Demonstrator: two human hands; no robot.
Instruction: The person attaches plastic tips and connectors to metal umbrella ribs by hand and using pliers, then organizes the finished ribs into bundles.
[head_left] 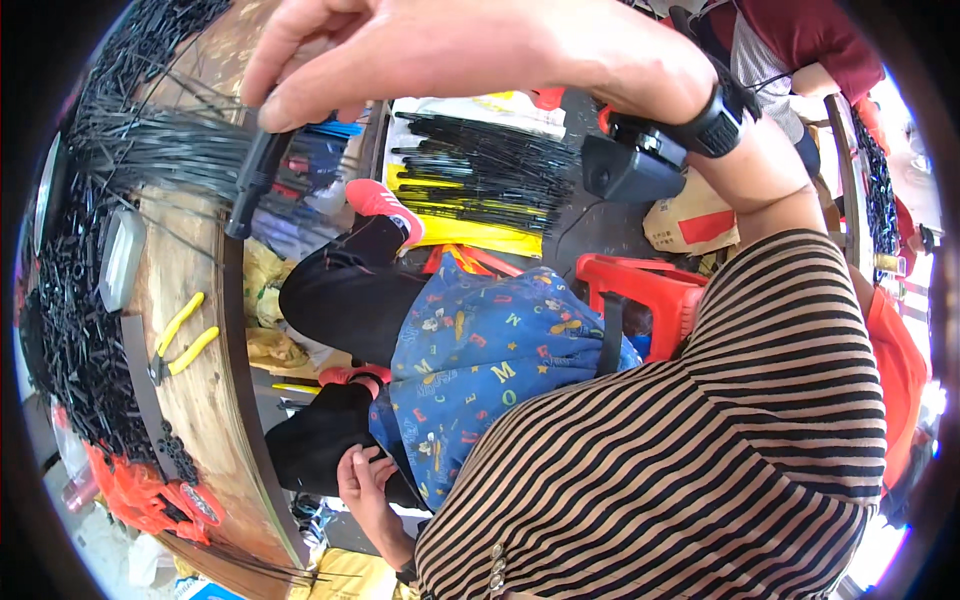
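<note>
Black-and-tan striped top [680, 460]; blue patterned apron [470, 350]; black trousers [335, 300]; pink shoes [378, 200], white stripes; black wrist strap [718, 122].

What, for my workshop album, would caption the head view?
Right hand pinching a black tubular part at a wooden workbench with yellow-handled pliers and heaped black pieces; left hand empty.

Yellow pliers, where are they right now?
In the head view, the yellow pliers lie on the wooden table at the left, right of the heap of black parts.
</note>
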